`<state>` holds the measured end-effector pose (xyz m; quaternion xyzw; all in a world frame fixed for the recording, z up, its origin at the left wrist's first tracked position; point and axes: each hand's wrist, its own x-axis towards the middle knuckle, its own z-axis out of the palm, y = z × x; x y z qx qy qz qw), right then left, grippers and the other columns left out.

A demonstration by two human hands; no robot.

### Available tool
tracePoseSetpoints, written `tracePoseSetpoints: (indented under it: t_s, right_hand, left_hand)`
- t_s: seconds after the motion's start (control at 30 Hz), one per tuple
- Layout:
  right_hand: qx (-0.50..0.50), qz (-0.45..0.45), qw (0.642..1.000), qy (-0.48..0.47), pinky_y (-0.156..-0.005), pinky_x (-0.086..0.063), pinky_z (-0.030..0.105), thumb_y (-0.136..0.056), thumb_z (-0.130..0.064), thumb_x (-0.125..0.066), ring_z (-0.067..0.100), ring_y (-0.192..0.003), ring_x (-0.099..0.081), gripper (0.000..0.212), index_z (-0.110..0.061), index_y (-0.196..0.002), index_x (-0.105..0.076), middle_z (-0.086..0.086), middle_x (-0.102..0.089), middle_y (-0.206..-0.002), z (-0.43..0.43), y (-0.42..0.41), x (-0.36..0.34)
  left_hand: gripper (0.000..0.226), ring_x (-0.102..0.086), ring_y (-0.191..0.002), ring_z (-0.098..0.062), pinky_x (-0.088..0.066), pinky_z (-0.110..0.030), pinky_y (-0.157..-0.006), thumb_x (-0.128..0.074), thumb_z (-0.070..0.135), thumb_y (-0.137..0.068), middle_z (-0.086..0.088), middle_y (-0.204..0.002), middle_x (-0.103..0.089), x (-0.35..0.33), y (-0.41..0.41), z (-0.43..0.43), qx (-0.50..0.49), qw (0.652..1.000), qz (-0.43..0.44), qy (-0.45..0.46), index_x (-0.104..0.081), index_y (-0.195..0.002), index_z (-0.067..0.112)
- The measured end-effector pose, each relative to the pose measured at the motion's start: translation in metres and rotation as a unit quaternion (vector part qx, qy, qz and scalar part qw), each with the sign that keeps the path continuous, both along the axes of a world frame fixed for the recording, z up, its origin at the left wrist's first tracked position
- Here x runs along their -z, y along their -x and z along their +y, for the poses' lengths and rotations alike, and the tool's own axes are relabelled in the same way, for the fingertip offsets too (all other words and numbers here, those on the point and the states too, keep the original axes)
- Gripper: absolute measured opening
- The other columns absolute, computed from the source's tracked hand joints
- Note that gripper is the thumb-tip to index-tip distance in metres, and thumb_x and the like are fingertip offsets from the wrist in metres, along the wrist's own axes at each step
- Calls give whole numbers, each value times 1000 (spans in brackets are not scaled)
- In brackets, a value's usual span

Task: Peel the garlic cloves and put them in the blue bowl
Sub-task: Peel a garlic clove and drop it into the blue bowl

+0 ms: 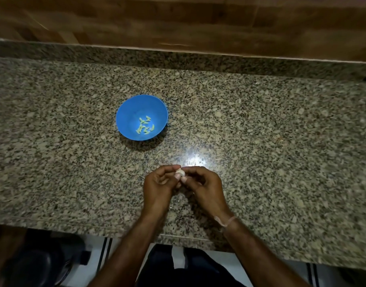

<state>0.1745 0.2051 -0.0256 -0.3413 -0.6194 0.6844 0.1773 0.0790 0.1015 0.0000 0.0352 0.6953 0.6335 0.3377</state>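
Garlic clove (180, 172): a small whitish lump held just above the counter's near half, pinched between the two hands. I cannot tell how much skin is on it.

Left hand (159, 183): fingers curled inward, thumb and fingertips gripping the clove from its left side.

Right hand (205, 185): also curled, thumb and forefinger pinching the same clove from the right. The two thumbs meet just under it.

Blue bowl (126, 117): stands upright on the counter, beyond the hands and off to their left, well apart from them.

Peeled cloves (145, 125): a small scatter of pale pieces lying in the bottom of the bowl, mostly toward its near side.

Granite counter (261, 131): speckled grey and tan stone running the whole width of the view. Both forearms reach in over its near edge.

Glare (195, 160): a bright patch of reflected light on the stone just past the hands.

Thread band (225, 220): a pale cord tied round the right wrist.

Wooden panel (178, 21): brown boards behind the counter's raised back edge.
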Motion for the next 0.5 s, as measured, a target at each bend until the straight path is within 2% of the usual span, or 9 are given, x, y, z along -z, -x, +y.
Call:
tracePoseSetpoints:
  t_s: [0.1,0.23,0.33,0.5]
  right_hand:
    - [-2,-4,1000,-29,-84,-61,30,-92,-8,-78,15,-98,-75,14,-11,-105,-81,0,-79,-103,3,-4,-5]
    - [-9,3,998,-64,-82,-60,26,-93,-8,-77,11,-94,-75,13,-11,-106,-81,-2,-79,-99,2,-7,-15]
    - [-13,4,998,-67,-81,-60,26,-94,-8,-76,12,-92,-76,11,-11,-103,-81,-3,-80,-97,0,-9,-20]
    - [-7,-28,998,-55,-76,-61,28,-92,-7,-77,14,-83,-76,7,-12,-94,-81,-2,-79,-86,4,-7,-17]
  left_hand:
    - [17,-76,-81,-18,-60,-25,-68,-70,-1,-93,-9,-90,-79,-2,-5,-1,2,1000,20,6,-76,-107,8]
    - [8,-73,-75,-20,-61,-30,-68,-71,1,-93,-15,-85,-77,0,-7,2,-10,1000,14,11,-73,-100,1]
    - [11,-71,-80,-26,-62,-39,-75,-71,4,-94,-22,-92,-76,5,-7,2,-15,1000,-23,2,-73,-105,2]
    - [14,-75,-90,-26,-62,-35,-81,-68,2,-94,-18,-98,-78,7,-10,1,-8,998,-60,-13,-75,-107,1]
